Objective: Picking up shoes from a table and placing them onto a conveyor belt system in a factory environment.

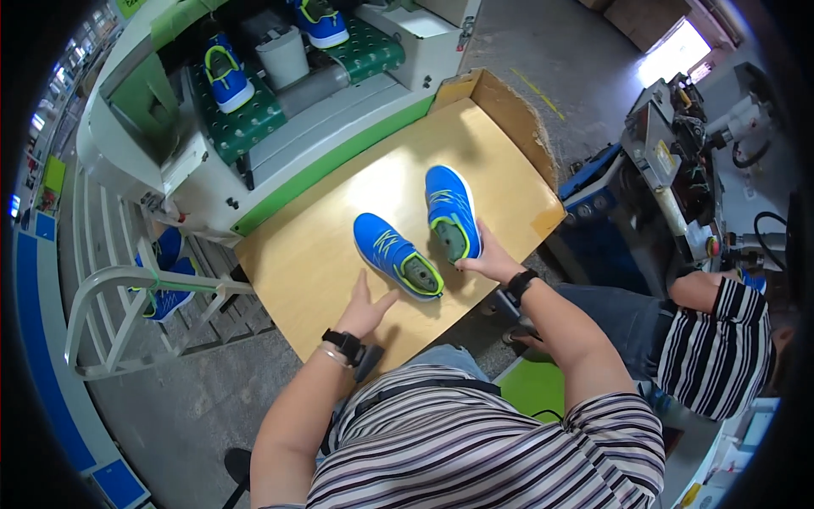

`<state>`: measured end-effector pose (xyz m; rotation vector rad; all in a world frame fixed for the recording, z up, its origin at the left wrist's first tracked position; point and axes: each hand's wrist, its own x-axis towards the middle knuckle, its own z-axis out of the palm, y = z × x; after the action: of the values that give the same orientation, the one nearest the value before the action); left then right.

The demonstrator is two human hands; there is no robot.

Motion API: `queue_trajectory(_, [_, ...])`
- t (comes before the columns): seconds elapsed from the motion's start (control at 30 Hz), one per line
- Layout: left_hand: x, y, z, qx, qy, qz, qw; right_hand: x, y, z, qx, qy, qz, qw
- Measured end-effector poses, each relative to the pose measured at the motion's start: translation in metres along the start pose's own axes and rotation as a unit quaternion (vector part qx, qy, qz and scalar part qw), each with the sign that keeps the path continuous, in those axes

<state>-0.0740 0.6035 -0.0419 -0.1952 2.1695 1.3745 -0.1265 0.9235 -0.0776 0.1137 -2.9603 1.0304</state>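
Note:
Two blue sneakers with lime-green collars and laces lie on a light wooden tabletop (297,246), toes pointing away from me. Grey-green shoe lasts (419,275) fill their openings. At the heel of the right sneaker (448,197), my right hand (496,260) is closed, with the thumb on the near side and the fingers along the outer side. My left hand (365,309) is open, thumb and fingers apart, just left of the left sneaker's (383,243) heel, and holds nothing. Both wrists wear black bands.
Beyond the table stands a white-and-green machine (339,140) with green dotted belts carrying blue sneakers (227,81). Cardboard (513,110) edges the table's far right corner. A metal rack (119,276) with blue shoes is at left. A person in stripes (712,348) works beside machinery at right.

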Motion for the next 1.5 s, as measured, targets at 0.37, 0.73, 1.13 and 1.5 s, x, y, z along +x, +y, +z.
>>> queue_trajectory(0.37, [0.046,0.037,0.103,-0.056,0.253,-0.052,0.965,-0.023,-0.047,0.049,0.216,0.11,0.128,0.962])
queue_trajectory(0.73, [0.004,0.041,-0.033,-0.457,0.021,-0.004,0.889,0.005,-0.129,0.028,0.61,0.035,0.222,0.76])
queue_trajectory(1.13, [0.029,0.213,-0.241,-0.253,0.237,0.194,0.918,0.26,-0.256,-0.059,0.318,0.245,-0.122,0.907])
queue_trajectory(1.5, [0.107,0.236,-0.278,0.007,0.417,0.141,0.898,0.326,-0.238,-0.071,0.195,0.192,-0.162,0.948])
